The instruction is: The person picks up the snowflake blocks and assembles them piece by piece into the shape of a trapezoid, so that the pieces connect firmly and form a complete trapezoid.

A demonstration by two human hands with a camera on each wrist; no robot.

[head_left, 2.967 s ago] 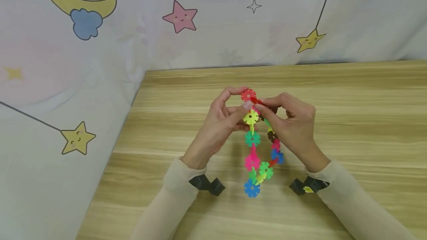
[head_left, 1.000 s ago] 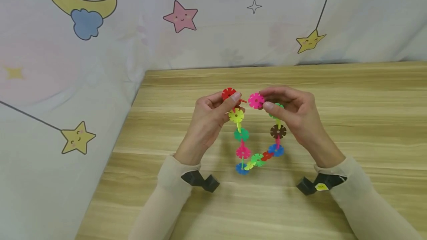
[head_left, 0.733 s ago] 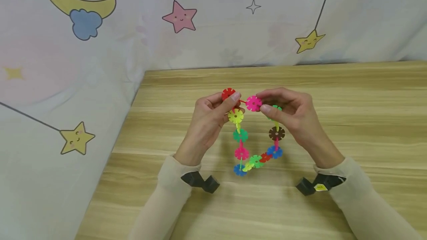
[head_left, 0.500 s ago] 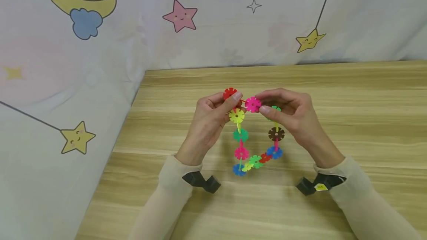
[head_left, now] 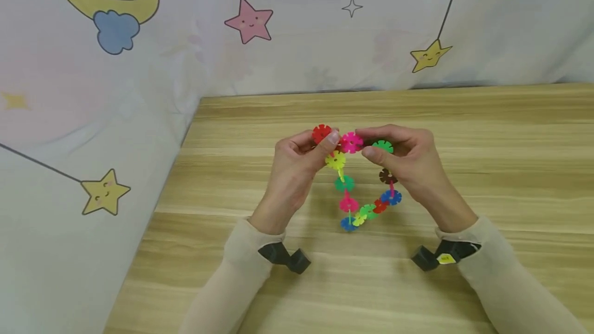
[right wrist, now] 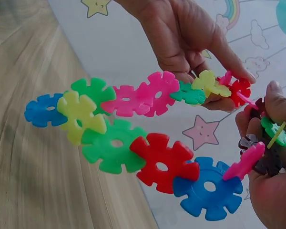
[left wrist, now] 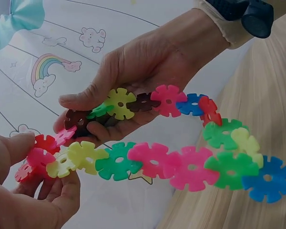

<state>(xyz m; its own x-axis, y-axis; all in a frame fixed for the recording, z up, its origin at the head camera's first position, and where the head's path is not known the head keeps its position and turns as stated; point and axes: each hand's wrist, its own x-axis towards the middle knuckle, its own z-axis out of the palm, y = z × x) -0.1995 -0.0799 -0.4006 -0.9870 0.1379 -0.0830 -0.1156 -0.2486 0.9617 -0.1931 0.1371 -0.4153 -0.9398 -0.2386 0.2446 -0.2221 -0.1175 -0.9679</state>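
A chain of colourful notched plastic discs hangs as a loop between both hands above the table. In the head view my left hand (head_left: 294, 169) pinches the red disc (head_left: 322, 134) at the chain's upper left end, thumb across its front. Opposite it, my right hand (head_left: 413, 161) holds the other end between thumb and fingers, around a brown disc (left wrist: 76, 119). A pink disc (head_left: 351, 142) bridges the gap, its edge right at the red pieces by the left thumb. The blue disc (head_left: 349, 223) forms the loop's lowest point. Fingers partly hide the joined ends.
Beneath the hands lies a wood-grain table (head_left: 223, 179). A white cloth backdrop printed with a pink star (head_left: 249, 21) and a moon borders its back and left sides. Dark wrist cameras (head_left: 285, 257) sit on both sleeves.
From close together, the hands moved apart, opening the loop and showing the pink disc with a gap beside the red piece. That gap has since closed, and the loop's bottom swung up and right.
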